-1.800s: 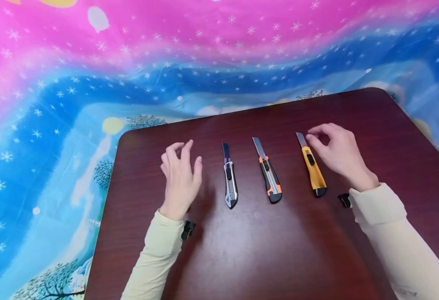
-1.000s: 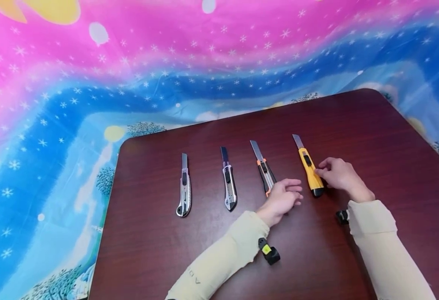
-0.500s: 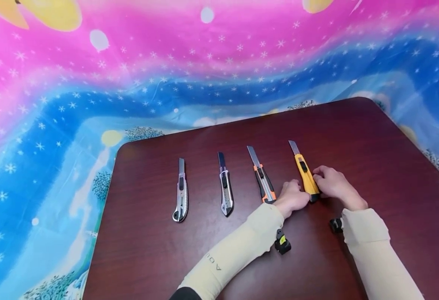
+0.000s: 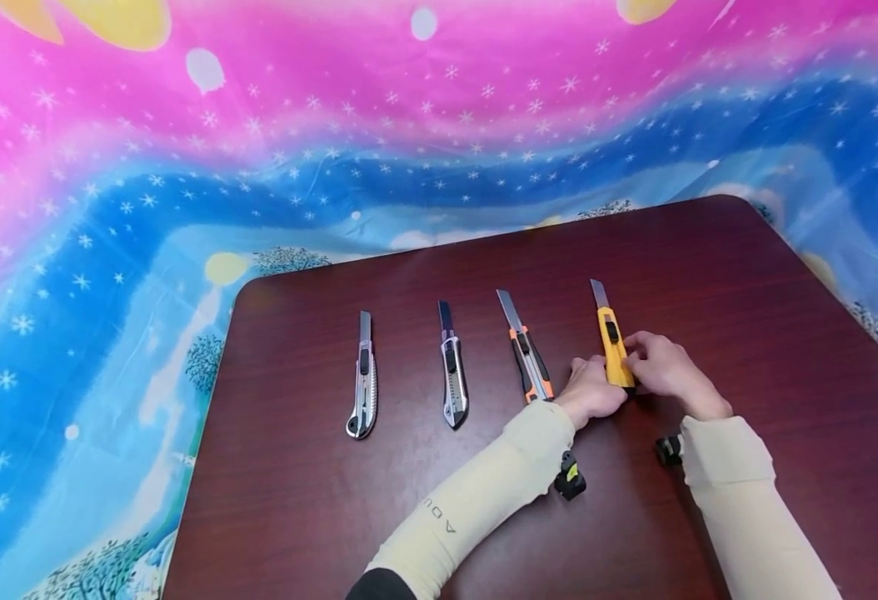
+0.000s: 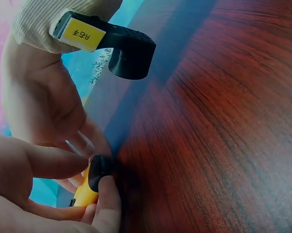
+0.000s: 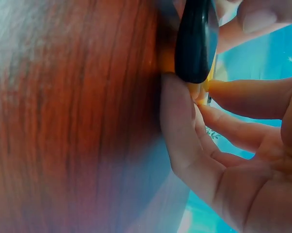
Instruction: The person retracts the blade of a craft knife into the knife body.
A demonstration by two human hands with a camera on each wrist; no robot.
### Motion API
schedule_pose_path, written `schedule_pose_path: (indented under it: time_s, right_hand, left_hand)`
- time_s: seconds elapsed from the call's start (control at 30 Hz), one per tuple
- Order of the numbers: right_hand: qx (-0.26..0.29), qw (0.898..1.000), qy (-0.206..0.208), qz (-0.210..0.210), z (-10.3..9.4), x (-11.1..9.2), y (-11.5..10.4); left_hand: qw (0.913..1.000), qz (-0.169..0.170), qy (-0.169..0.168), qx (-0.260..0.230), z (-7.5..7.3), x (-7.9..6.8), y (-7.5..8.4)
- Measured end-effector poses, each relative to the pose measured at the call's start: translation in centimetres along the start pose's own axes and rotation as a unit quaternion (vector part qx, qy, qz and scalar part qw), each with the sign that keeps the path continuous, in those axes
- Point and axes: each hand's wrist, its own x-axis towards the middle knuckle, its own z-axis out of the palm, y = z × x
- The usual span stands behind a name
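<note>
In the head view a yellow utility knife (image 4: pixel 615 358) with its blade out points away at the right of the row. My left hand (image 4: pixel 592 392) pinches its handle near the black butt, from the left side. From the right, my right hand (image 4: pixel 664 365) holds the same handle between thumb and fingers. The left wrist view shows the knife's black butt (image 5: pixel 98 172) between the fingertips. Fingers of the right hand (image 6: pixel 243 179) curl around the yellow body in the right wrist view, where the blade is hidden.
Three more utility knives lie left of it, blades out: an orange-and-black one (image 4: pixel 531 364) beside the left hand, a silver one with a dark blade (image 4: pixel 453 379), and another silver one (image 4: pixel 362 387). The brown table (image 4: pixel 281 500) meets a printed cloth backdrop (image 4: pixel 409 100).
My left hand has crossed from the table's left side to the yellow knife, uncovering the leftmost knife. The right hand has moved from blade to handle. The yellow knife has turned slightly.
</note>
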Motion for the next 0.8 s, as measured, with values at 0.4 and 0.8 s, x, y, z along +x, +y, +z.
schedule_pose_path:
  time_s: [0.4, 0.8]
  right_hand:
    - [0.061, 0.998, -0.003, -0.014, 0.1, 0.0, 0.5]
    - [0.199, 0.977, -0.029, -0.066, 0.9, -0.9, -1.1]
  left_hand:
    - [0.9968, -0.003, 0.011, -0.079, -0.2, 0.4, 0.0]
    - [0.974, 0.049, -0.053, -0.215, -3.3, -1.1, -2.2]
